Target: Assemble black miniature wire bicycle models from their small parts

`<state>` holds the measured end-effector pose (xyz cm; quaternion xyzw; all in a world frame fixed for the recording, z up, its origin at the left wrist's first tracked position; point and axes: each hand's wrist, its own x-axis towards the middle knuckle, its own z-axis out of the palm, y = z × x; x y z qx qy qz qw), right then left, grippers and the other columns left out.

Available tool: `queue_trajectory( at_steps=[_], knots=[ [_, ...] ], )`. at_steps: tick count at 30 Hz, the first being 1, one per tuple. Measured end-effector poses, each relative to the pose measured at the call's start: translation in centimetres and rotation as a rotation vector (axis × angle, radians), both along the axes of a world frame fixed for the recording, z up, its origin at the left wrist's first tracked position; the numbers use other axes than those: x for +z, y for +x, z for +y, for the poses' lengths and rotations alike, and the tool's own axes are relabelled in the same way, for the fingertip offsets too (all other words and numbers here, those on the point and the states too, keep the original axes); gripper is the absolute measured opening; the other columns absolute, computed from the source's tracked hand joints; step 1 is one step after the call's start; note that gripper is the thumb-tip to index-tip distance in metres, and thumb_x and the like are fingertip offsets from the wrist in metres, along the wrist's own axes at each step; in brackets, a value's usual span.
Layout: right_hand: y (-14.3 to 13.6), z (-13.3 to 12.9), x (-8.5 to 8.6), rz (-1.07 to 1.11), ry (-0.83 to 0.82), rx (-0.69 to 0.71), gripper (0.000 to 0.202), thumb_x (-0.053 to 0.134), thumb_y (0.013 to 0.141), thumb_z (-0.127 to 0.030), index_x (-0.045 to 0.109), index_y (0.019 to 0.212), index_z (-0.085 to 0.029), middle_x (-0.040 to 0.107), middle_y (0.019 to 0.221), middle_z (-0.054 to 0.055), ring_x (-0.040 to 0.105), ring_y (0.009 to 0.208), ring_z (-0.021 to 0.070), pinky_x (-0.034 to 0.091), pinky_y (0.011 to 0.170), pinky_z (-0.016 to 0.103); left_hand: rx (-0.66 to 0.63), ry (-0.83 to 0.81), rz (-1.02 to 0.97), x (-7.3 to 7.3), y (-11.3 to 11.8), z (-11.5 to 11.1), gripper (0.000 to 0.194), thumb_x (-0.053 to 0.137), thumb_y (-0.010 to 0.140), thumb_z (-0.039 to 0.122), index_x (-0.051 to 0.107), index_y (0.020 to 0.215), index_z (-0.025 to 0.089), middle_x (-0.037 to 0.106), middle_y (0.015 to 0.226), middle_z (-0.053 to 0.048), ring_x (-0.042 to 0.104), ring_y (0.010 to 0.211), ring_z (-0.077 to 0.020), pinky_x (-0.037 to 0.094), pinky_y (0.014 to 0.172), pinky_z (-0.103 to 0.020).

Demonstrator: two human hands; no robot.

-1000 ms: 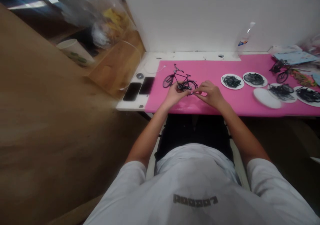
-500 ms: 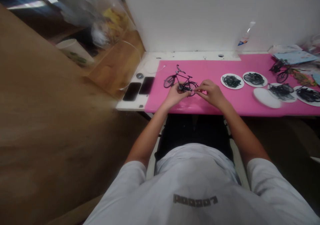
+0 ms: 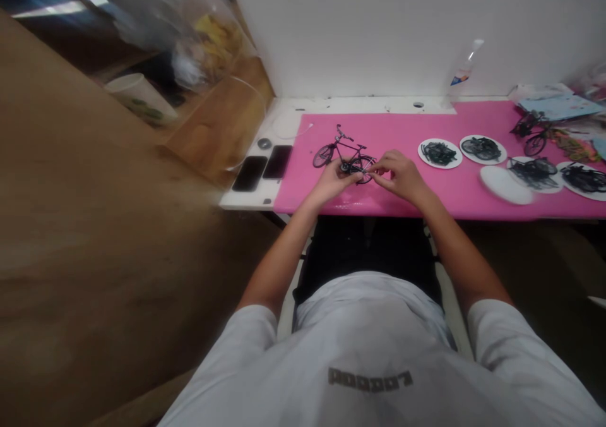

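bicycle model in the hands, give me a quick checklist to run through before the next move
1. Model bicycle supported: ok, the left hand holds it near the cranks.
2. Right hand in position: ok, its fingertips are at the edge of the rear wheel.
3. Small part between the right fingertips: cannot tell, too small to make out.
4. Front wheel in place: ok, it sits below the handlebar; how tightly it is fixed does not show.
5. Nearest plate of black parts away from the hands: ok, it lies on the pink covering, to the right of the right hand.
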<state>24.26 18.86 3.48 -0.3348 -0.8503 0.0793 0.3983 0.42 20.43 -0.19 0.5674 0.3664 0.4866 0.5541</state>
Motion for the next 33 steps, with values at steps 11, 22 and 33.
queue_trajectory(
  at_steps=[11,22,33],
  knots=[
    [-0.42,-0.41,0.39,0.021,-0.055,-0.015,0.018,0.07,0.103,-0.04,0.084,0.1,-0.027,0.071,0.086,0.006,0.062,0.083,0.0246,0.053,0.079,0.042,-0.013,-0.042,-0.018,0.56,-0.1,-0.17,0.051,0.1,0.072,0.032,0.072,0.112,0.017,0.08,0.103,-0.008,0.079,0.095,-0.0225,0.063,0.09,-0.037],
    [-0.38,-0.44,0.32,0.06,-0.094,-0.009,0.018,0.071,0.103,-0.04,0.083,0.1,-0.027,0.07,0.087,0.005,0.061,0.084,0.0239,0.053,0.08,0.043,-0.033,-0.046,-0.033,0.53,-0.16,-0.09,0.049,0.099,0.073,0.033,0.073,0.11,0.017,0.08,0.102,-0.008,0.078,0.095,-0.021,0.062,0.089,-0.036],
    [-0.48,-0.31,0.13,0.083,-0.12,-0.032,0.024,0.071,0.104,-0.048,0.082,0.103,-0.027,0.072,0.086,0.006,0.063,0.081,0.0228,0.054,0.071,0.039,0.02,-0.048,-0.036,0.62,0.15,-0.17,0.044,0.099,0.073,0.026,0.071,0.107,0.018,0.08,0.098,-0.006,0.078,0.094,-0.0219,0.064,0.094,-0.039]
  ],
)
